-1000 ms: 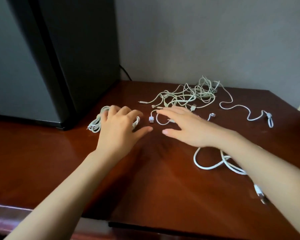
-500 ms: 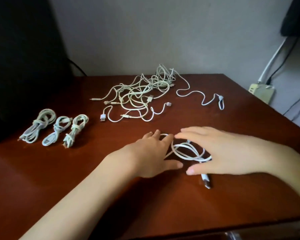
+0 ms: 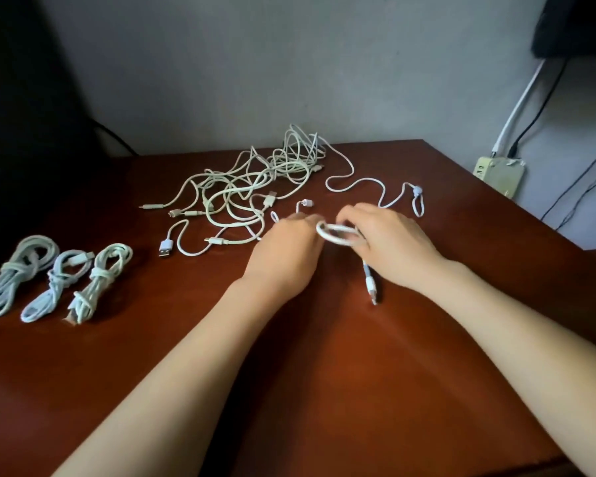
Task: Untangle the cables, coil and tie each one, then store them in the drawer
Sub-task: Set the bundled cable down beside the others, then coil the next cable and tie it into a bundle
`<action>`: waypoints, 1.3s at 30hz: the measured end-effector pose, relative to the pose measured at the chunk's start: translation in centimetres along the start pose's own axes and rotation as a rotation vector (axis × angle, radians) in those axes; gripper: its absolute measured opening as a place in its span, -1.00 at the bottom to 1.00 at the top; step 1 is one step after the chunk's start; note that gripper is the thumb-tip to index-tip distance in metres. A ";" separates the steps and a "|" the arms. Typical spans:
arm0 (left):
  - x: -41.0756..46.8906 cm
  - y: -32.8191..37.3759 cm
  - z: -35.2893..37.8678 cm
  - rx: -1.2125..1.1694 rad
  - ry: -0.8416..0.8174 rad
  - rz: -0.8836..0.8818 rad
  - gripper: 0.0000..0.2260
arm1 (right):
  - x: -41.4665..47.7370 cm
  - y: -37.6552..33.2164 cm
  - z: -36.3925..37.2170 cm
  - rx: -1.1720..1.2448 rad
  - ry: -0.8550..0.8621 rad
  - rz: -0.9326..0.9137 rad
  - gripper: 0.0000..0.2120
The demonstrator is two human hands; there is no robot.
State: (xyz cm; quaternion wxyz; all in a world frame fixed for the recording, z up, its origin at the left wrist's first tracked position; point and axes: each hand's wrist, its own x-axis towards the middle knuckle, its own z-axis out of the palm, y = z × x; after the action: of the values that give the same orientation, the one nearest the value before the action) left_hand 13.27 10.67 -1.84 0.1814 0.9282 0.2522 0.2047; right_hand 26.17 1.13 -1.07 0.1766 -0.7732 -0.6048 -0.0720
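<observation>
Right now both hands meet mid-worktop (image 3: 289, 390) w/ a small white cable coil (image 3: 336, 234) between them. R hand (image 3: 396, 244): fingers curled round the coil's right side, holding it. L hand (image 3: 283, 251): fingers bent in, pinching the coil's left edge. The coil's tail runs down to a plug (image 3: 371, 289) by the R wrist, tip at the wood. Behind the hands, toward the wall, the tangle of cables (image 3: 252, 187) lies unsorted, w/ one loose cable (image 3: 375, 185) trailing off to its right. Far left, 3 tied bundles (image 3: 61, 282) lie side by side, well apart from the tangle.
</observation>
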 end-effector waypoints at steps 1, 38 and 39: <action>0.5 0.3 -0.1 -0.006 0.087 0.018 -0.76 | 0.6 0.3 0.0 0.021 0.048 0.041 -0.88; -1.1 -1.2 -2.1 -1.250 0.590 -0.296 -0.68 | 1.4 4.5 0.7 1.047 0.751 0.800 -0.60; -1.1 -1.2 -2.3 -1.302 0.570 -0.294 -0.70 | 1.3 4.7 0.7 1.006 0.790 0.793 -0.56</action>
State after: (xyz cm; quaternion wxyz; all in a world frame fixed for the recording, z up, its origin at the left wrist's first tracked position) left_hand 10.81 11.58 -0.70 0.6501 0.4990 0.2388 0.5209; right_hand 30.97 1.62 -2.14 0.7251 -0.6757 -0.1326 0.0099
